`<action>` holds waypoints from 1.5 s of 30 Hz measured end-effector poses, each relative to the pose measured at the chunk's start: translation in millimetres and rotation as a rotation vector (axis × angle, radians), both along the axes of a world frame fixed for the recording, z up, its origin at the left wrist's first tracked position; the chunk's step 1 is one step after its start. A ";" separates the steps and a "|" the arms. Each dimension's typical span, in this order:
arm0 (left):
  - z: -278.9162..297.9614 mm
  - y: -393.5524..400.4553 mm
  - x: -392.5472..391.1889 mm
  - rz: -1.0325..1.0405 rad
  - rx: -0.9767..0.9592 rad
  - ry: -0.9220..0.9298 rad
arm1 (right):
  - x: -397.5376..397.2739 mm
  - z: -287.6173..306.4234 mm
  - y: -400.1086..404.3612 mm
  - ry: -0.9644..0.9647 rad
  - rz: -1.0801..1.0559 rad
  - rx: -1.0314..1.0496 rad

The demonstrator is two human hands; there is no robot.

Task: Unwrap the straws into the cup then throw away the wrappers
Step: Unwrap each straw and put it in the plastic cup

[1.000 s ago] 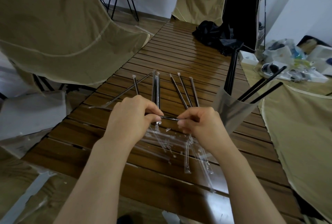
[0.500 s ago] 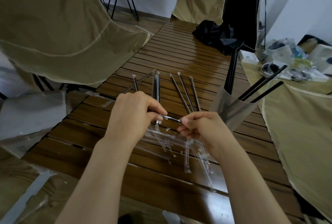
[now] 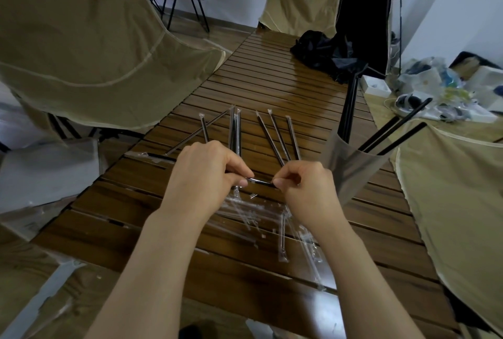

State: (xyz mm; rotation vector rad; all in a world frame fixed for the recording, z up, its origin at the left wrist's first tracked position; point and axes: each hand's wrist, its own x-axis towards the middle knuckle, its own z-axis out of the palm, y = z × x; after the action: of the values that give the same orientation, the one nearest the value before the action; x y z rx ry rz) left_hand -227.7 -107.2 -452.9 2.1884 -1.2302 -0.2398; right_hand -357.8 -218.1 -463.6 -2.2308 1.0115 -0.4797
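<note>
Left hand (image 3: 202,175) and right hand (image 3: 302,189) close together over slatted wooden table (image 3: 285,88), each pinching one end of a wrapped black straw (image 3: 261,182) held level between them. Further wrapped straws (image 3: 277,134) lying fanned on table beyond the hands. Empty clear wrappers (image 3: 272,219) heaped on table beneath the wrists. Grey cup (image 3: 351,167) just right of right hand, tilted, holding bare black straws (image 3: 394,132).

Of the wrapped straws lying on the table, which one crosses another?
The far-left long wrapped straw: it lies slanted and crosses the short upright one beside it. The others lie separate or side by side.
</note>
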 end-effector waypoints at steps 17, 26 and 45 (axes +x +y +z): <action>-8.0 4.5 2.9 -0.101 0.090 0.113 | -0.1 -7.2 -5.8 0.019 -0.068 0.154; -7.0 3.8 7.0 -0.094 0.037 0.007 | -1.9 -10.4 -11.9 -0.016 -0.114 0.155; -12.3 17.2 22.4 0.144 0.050 -0.033 | -2.6 -14.2 -13.6 0.159 -0.005 0.083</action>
State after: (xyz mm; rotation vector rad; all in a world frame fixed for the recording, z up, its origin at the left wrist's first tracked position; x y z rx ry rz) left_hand -205.3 -90.0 -465.2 2.3204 -1.0883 -0.1779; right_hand -360.4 -231.6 -477.7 -2.2193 1.0972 -0.2604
